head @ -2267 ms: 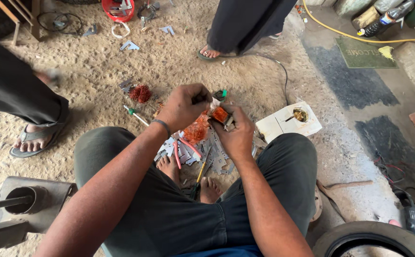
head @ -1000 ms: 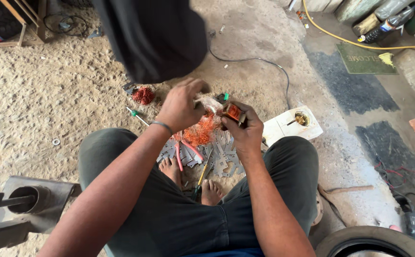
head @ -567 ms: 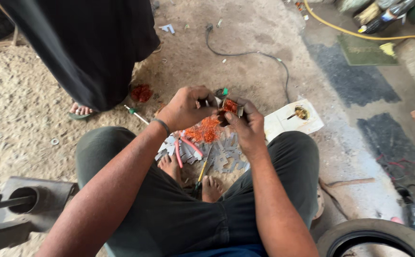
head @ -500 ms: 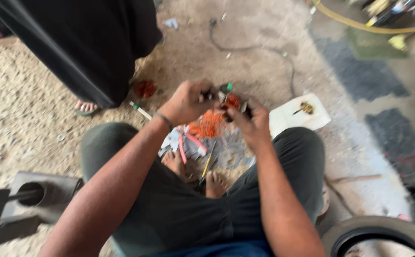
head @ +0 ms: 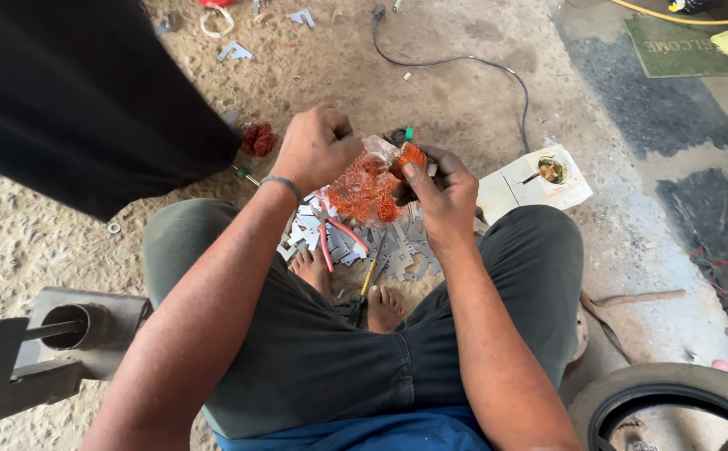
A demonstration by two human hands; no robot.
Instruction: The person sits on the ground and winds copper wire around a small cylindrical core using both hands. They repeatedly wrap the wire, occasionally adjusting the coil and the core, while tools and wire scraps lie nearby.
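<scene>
I sit cross-legged on a sandy floor. My right hand point(head: 441, 190) grips a small copper-wound coil point(head: 410, 157) with its thumb pressed on top. My left hand point(head: 315, 149) is closed on clear film and a tangle of loose copper wire point(head: 364, 188) pulled off the coil. The two hands are close together above my feet. Below them lie several flat grey metal laminations point(head: 397, 246), red-handled pliers point(head: 336, 235) and a yellow-handled screwdriver point(head: 365, 286).
Another person in a dark garment point(head: 71, 92) stands close at the upper left. A small red wire clump point(head: 258, 139) lies on the sand. A white tray point(head: 527, 180) sits right of my knee, a tyre point(head: 673, 401) at lower right, a metal machine part point(head: 55, 338) at lower left.
The person in dark clothes has walked from the top of the view to stand close at my left. My hands stayed together on the coil, with more wire pulled loose.
</scene>
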